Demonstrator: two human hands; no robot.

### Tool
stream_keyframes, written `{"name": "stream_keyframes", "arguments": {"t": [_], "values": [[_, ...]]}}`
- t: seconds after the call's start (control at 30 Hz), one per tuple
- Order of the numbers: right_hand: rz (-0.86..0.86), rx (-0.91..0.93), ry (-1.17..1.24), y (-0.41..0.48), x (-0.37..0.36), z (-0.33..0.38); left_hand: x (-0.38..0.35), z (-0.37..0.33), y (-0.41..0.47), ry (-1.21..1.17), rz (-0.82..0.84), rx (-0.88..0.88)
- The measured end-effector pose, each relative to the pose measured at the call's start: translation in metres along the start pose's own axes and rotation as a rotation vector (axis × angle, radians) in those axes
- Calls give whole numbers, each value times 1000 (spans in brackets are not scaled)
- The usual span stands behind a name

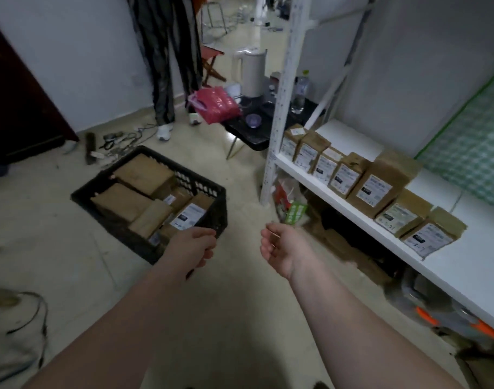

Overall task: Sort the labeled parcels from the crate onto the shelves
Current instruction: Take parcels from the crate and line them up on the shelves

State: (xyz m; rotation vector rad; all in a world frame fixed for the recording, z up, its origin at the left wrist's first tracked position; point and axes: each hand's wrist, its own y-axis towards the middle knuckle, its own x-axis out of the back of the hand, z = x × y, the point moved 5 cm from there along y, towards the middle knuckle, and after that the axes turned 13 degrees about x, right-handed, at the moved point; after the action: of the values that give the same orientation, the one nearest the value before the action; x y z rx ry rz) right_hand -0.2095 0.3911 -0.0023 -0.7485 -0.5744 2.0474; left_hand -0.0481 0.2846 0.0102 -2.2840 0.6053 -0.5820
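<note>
Sitting on the pale floor left of centre, the black crate (212, 189) is holding a jumble of brown parcels (144, 175), and one of them at its right side is showing a white label (188, 214) face up. Along the right of the frame, the white shelf (465, 265) is carrying a row of shelved parcels (377, 186) that are standing upright side by side along its front edge, labels facing outward. Both bare forearms are coming up from the bottom edge. The left hand (194, 248) is hovering at the crate's nearest corner, its fingers curling loosely downward with nothing visible in them; blur is hiding whether they are touching the rim. The right hand (276, 248) is hanging in the centre, between crate and shelf, with its palm turning toward the left and its fingers relaxed, slightly bent, a little apart and gripping nothing. At upper centre, a low black table (254, 133) is bearing a white kettle (253, 73) and a pink bag (215, 105), and a person's legs (167, 66) in dark trousers are standing beside it.
</note>
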Motion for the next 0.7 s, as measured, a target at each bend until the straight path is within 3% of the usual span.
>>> {"name": "stream_keyframes", "arguments": {"t": [0.2,0.4,0.57,0.7], "values": [[168,-101,-101,-8,-115,-77,129,36,19,-79,-154,69],[146,-96,-222,11,-167,-103,191,58,45,-136,-191,127],[40,38,-428,55,-191,-108,221,59,74,-134,-207,144],[108,273,-880,106,-215,-114,255,43,109,-58,-267,161]]}}
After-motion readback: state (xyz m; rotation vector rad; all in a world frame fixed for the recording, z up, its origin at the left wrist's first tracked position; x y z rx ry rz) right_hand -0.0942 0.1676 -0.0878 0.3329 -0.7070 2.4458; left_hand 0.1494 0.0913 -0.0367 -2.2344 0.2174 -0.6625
